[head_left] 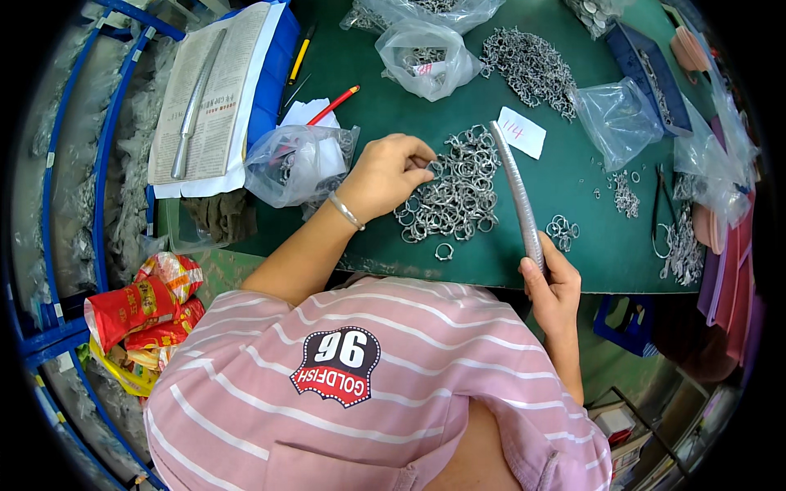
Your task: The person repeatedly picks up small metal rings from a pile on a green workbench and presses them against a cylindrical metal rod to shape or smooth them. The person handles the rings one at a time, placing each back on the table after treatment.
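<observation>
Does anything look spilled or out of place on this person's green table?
Nothing clearly wrong. One metal ring lies alone between the ring pile and the near edge of the table, so it looks stray. Farther right, a few small metal bits sit loose beside a small heap, slightly scattered. Either could be deliberate.

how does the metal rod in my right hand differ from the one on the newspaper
The held rod is in the right hand; the other rod lies on newspaper. The held rod's narrow end leans left, the other rod's right. Both are silvery and tapered.

Bright centre, black fisheye rim.
</observation>
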Demonstrator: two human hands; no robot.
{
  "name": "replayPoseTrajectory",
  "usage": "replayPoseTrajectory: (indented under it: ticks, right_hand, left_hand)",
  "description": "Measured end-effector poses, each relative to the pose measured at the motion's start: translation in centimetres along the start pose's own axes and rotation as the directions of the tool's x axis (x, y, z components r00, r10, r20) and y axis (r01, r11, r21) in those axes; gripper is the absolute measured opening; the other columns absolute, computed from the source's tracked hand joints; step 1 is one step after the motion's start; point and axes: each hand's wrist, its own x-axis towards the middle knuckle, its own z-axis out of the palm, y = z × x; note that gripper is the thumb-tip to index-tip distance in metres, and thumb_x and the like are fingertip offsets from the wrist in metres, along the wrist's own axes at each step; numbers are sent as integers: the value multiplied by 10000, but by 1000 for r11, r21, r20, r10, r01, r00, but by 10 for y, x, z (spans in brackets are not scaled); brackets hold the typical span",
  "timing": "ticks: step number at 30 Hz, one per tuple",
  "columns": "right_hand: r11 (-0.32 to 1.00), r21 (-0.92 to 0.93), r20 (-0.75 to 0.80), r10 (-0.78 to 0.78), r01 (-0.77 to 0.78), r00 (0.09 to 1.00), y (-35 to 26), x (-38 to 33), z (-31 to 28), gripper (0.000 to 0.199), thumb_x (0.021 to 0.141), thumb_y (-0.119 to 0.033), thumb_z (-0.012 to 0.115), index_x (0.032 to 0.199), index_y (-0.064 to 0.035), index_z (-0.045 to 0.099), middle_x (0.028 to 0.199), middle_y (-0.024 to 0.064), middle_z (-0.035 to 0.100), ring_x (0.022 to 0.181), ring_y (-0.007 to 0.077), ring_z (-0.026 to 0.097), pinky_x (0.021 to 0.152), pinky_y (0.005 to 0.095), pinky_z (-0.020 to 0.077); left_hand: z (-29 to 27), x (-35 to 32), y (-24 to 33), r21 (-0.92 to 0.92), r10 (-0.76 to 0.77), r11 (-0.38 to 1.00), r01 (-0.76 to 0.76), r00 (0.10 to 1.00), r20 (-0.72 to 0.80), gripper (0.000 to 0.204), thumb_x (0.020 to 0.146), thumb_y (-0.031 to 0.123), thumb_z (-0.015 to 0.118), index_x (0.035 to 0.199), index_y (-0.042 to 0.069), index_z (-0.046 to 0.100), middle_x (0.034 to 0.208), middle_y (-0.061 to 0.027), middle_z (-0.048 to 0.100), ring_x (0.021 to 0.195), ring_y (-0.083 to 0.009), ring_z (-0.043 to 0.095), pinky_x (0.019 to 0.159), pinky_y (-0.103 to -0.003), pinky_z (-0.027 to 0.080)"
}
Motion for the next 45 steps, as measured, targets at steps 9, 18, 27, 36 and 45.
replayPoseTrajectory:
  ticks: [9, 18, 27, 36, 45]
  right_hand:
    - [1000, -1, 39, -30, 31, 999, -5, 0, 6, 386, 830, -81, 647, 1181, 54, 558, 941, 117, 632, 781, 128, 552, 695, 243, 439]
    - [994, -73, 73, -72, 77, 995, -12, 3, 7, 382, 827, -60, 644, 1179, 59, 555, 896, 121, 622, 728, 130, 541, 656, 240, 436]
    - [988, -104, 84, -103, 112, 991, -12, 5, 8, 376, 824, -62, 644, 1171, 57, 559, 834, 107, 605, 690, 130, 526, 623, 242, 426]
    - [985, -95, 86, -136, 144, 987, -10, 6, 8, 364, 829, -55, 634, 1168, 58, 560, 831, 106, 602, 679, 127, 521, 609, 238, 421]
    - [994, -81, 86, -60, 67, 995, -10, 5, 8, 373, 832, -81, 630, 1172, 52, 559, 854, 114, 609, 703, 139, 529, 636, 254, 428]
  left_hand:
    - [-3, -13, 1, -907, -75, 321, 271, 962, 261, 233, 868, 28, 564, 1094, -26, 583, 990, -101, 618, 828, -148, 618, 710, -239, 513]
    - [-2, -13, -4, -945, 131, 61, 320, 936, 326, 247, 920, 116, 529, 1136, -3, 546, 1079, -119, 578, 888, -129, 565, 772, -259, 486]
    - [-3, -11, 4, -948, 40, 63, 312, 948, 315, 261, 942, 96, 493, 1180, -3, 531, 1095, -146, 567, 820, -104, 541, 698, -202, 490]
    - [1, -9, -2, -941, -24, 102, 324, 946, 323, 313, 957, 147, 482, 1225, -16, 485, 1086, -105, 561, 826, -99, 519, 706, -212, 465]
    - [1, -7, 4, -944, -122, -96, 317, 937, 327, 259, 950, 84, 472, 1185, -24, 490, 1039, -130, 572, 797, -97, 539, 669, -195, 478]
